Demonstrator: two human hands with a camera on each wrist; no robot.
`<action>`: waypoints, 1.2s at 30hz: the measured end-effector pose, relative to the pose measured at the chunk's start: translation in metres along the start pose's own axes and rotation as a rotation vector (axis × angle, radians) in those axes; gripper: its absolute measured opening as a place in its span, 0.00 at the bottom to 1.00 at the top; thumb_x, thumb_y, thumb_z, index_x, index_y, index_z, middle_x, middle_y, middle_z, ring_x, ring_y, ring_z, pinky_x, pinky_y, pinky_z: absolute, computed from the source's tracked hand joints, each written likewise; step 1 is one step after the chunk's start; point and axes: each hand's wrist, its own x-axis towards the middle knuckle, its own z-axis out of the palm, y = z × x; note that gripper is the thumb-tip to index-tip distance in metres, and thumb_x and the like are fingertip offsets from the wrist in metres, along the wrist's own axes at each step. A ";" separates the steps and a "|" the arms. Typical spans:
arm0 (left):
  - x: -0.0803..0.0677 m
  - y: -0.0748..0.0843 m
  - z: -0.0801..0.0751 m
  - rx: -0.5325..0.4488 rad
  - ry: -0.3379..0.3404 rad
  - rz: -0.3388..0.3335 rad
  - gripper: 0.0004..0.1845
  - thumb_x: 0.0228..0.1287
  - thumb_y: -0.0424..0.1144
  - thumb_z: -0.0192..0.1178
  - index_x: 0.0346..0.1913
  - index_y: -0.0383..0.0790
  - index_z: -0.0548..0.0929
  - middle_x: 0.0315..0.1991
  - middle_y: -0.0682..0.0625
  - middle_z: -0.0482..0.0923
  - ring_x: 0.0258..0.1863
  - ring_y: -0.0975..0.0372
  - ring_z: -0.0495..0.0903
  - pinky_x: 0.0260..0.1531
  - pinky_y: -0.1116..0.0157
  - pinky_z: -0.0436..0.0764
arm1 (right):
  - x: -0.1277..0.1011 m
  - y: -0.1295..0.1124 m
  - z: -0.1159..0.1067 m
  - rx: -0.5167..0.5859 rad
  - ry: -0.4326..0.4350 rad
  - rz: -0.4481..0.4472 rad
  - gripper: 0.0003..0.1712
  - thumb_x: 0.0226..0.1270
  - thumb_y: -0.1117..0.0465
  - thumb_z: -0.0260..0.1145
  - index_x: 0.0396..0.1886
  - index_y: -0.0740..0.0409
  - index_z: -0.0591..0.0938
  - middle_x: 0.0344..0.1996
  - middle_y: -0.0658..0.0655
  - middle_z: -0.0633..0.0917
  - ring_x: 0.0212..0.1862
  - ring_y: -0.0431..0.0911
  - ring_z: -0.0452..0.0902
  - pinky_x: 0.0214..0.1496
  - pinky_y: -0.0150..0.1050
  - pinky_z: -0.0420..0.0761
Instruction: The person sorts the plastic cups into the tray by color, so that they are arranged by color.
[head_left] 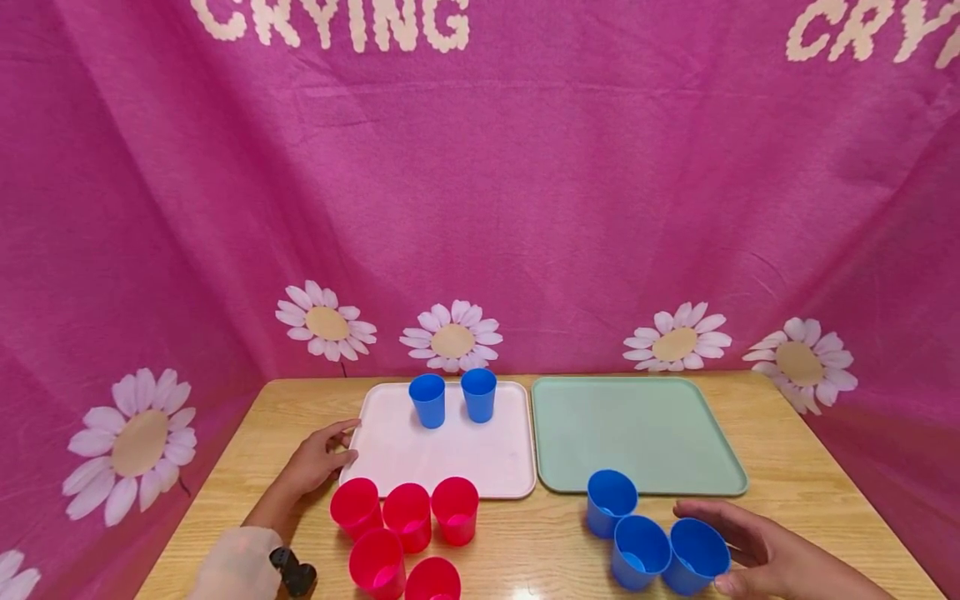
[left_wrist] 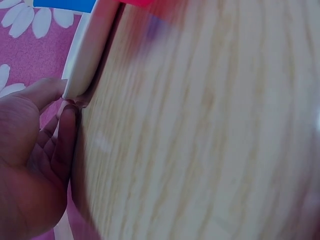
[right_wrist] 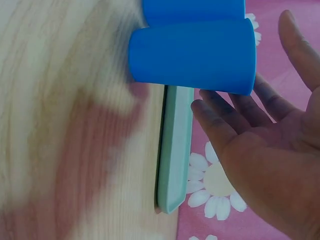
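My left hand (head_left: 318, 460) is at the left side of the white tray (head_left: 450, 467), holding its rim. The left wrist view shows a digit on top of the rim and other fingers at its underside. Two blue cups (head_left: 427, 402) stand upright at the back of this tray. My right hand (head_left: 757, 550) reaches round the nearest right blue cup (head_left: 696, 557), fingers beyond it and thumb in front. In the right wrist view its fingers are extended beside the cup and the thumb is spread away. Two more blue cups (head_left: 611, 502) stand just left of that cup.
Several red cups (head_left: 407, 518) stand grouped in front of the white tray. A green tray (head_left: 633, 437) lies right beside the white one. The wooden table (head_left: 532, 546) backs onto a pink flowered cloth (head_left: 525, 208) that hangs behind and at both sides.
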 end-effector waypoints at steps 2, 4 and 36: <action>0.000 0.000 0.000 0.004 0.005 -0.002 0.31 0.67 0.28 0.66 0.73 0.37 0.73 0.47 0.41 0.75 0.34 0.56 0.72 0.27 0.68 0.79 | 0.000 0.002 0.001 0.026 -0.009 -0.002 0.41 0.78 0.60 0.60 0.83 0.55 0.53 0.79 0.69 0.58 0.72 0.58 0.67 0.65 0.55 0.79; 0.000 -0.001 0.000 0.006 0.009 -0.004 0.31 0.68 0.28 0.66 0.73 0.37 0.73 0.47 0.41 0.75 0.35 0.56 0.72 0.27 0.68 0.79 | 0.000 0.004 0.002 0.042 -0.013 -0.002 0.40 0.77 0.61 0.60 0.83 0.54 0.55 0.79 0.69 0.58 0.71 0.57 0.69 0.63 0.56 0.79; 0.000 -0.002 0.001 0.034 0.017 -0.012 0.31 0.68 0.29 0.65 0.73 0.39 0.73 0.47 0.42 0.76 0.36 0.55 0.73 0.30 0.68 0.80 | 0.008 -0.045 -0.019 -0.393 0.094 -0.276 0.41 0.71 0.61 0.69 0.79 0.57 0.62 0.73 0.77 0.63 0.69 0.76 0.64 0.55 0.31 0.81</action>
